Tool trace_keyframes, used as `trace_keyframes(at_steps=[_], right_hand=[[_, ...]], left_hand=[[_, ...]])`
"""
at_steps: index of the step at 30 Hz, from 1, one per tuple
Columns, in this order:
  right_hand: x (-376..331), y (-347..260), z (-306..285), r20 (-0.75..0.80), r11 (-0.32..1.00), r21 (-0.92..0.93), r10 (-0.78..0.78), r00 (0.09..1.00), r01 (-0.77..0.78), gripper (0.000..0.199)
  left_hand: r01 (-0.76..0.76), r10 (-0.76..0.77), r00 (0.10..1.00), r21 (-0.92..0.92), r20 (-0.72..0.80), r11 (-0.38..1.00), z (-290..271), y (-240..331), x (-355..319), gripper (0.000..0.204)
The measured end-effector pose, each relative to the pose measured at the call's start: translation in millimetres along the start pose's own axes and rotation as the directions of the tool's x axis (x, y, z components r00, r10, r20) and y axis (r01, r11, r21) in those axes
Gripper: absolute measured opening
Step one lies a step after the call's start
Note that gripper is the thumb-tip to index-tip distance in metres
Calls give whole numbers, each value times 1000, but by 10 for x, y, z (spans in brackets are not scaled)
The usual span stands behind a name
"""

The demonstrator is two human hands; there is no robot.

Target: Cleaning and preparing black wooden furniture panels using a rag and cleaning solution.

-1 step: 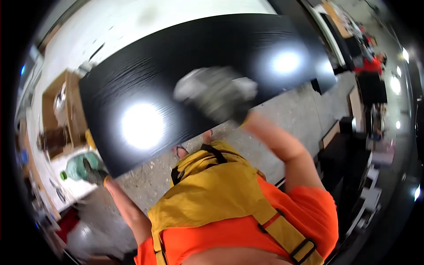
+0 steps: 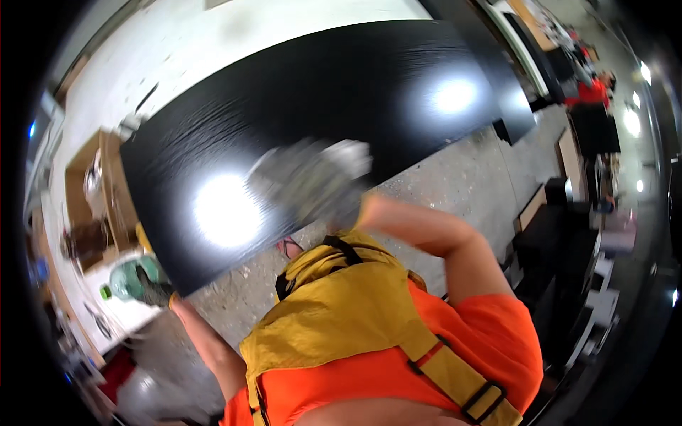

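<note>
A large glossy black panel (image 2: 327, 78) lies in front of me, with bright light reflections and fine wrinkles on its surface. Over its near edge, my right hand (image 2: 305, 186) in a grey-green work glove is smeared by motion. A whitish rag (image 2: 349, 156) sticks out from under that glove; the fingers are closed on it as far as the blur shows. At the far left, my left hand (image 2: 153, 290), in a dark glove, grips a translucent green plastic bottle (image 2: 123, 281) with a bright green cap. The bottle lies tilted on its side, its cap pointing left.
A cardboard box (image 2: 114, 184) with things in it stands left of the panel, on a white table (image 2: 92, 298). Behind the panel is a white surface (image 2: 213, 42). Black boxes (image 2: 550, 241) are stacked on the right. Farther off at upper right is a person in red (image 2: 591, 92).
My right hand has swept left and slightly nearer with the rag. My left hand stays at the bottle.
</note>
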State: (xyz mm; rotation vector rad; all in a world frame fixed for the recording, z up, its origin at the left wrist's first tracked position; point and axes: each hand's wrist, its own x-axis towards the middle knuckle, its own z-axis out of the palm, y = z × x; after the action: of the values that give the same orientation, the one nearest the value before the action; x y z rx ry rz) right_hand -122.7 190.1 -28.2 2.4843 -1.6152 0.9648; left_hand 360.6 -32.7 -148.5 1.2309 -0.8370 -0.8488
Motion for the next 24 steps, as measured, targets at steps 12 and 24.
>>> trace_keyframes(at_steps=[12,24], right_hand=[[1081,2291,-847,-146,603,-651,498,855,-462,23],[-171,3632,-2248,-511,100,-409,798,319,-907,41]], left_hand=[[129,-18,937,297,-349,946,224,697,-951,73],[-807,-147,-264,-135,953,576,2497,2116,-2129,100]])
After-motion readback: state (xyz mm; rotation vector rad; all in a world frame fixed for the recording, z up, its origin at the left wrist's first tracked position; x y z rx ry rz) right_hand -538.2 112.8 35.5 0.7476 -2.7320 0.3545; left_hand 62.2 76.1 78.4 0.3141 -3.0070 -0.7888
